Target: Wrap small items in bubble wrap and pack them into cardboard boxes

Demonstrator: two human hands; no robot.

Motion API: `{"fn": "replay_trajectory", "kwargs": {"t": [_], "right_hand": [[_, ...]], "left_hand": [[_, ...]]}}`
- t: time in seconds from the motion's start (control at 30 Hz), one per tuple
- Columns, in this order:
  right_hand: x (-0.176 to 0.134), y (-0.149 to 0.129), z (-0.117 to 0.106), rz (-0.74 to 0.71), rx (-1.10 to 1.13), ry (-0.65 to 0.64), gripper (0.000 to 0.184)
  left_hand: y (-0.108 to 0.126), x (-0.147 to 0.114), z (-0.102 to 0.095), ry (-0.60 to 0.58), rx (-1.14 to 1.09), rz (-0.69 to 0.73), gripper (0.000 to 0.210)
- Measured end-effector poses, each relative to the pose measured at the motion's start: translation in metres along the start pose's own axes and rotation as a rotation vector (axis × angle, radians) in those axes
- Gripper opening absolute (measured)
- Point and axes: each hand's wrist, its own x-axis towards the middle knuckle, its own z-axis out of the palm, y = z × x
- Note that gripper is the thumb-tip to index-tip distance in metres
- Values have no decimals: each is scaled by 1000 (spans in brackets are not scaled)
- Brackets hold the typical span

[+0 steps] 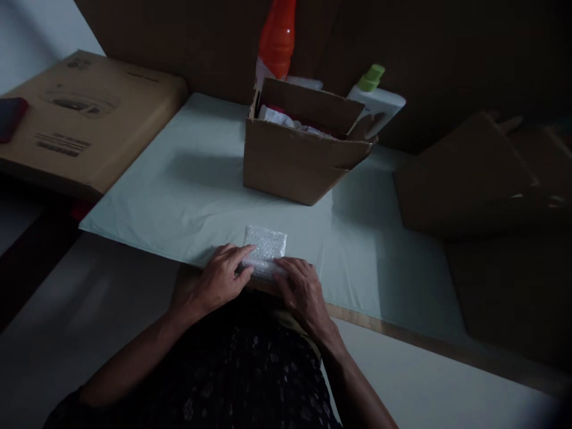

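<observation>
A clear, crinkly, rectangular plastic packet (268,239) glints under the fingers (242,253) on a matt, softly creased pale-green cloth sheet (156,196). Beyond the fingers are a rough-edged, dull brown open-topped cardboard box (290,161), a shiny orange plastic bottle (277,44) and a smooth green-capped white plastic bottle (393,102); leftward, a flat, matt brown cardboard carton (129,113).

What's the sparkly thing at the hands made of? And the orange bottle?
The sparkly thing looks like clear, shiny plastic, maybe bubble wrap: its glints are bumpy. The orange bottle is probably smooth, glossy plastic: it shows a bright highlight.
</observation>
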Motion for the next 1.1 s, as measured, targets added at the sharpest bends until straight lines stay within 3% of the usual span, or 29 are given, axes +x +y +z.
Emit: {"fn": "replay_trajectory", "kwargs": {"t": [0.07,0.17,0.3,0.4,0.53,0.63,0.7,0.8,0.87,0.97,1.1], "right_hand": [[-2,0,1,-6,-69,41,30],[-1,0,6,-52,-148,3,32],[7,6,13,-65,-153,-5,25],[13,8,13,45,-31,42,23],[17,0,7,224,161,70,26],[16,-12,3,276,273,8,29],[14,-19,3,271,281,-21,28],[11,-22,1,276,215,38,29],[9,-20,-2,316,265,68,43],[7,-15,-6,387,500,-40,65],[9,-10,-12,438,605,-153,41]], "left_hand": [[-1,6,5,-2,77,-39,34],[-4,12,11,16,178,-74,30],[-3,5,10,134,99,-111,31],[5,-9,2,195,-186,-298,34],[23,-20,-3,72,-857,-682,48],[32,-14,0,2,-1297,-750,50],[35,-7,3,31,-1427,-755,42],[36,0,9,102,-1457,-798,34],[37,0,12,106,-1440,-801,33],[38,-2,16,84,-1407,-766,34],[33,1,18,33,-1300,-684,37]]}}
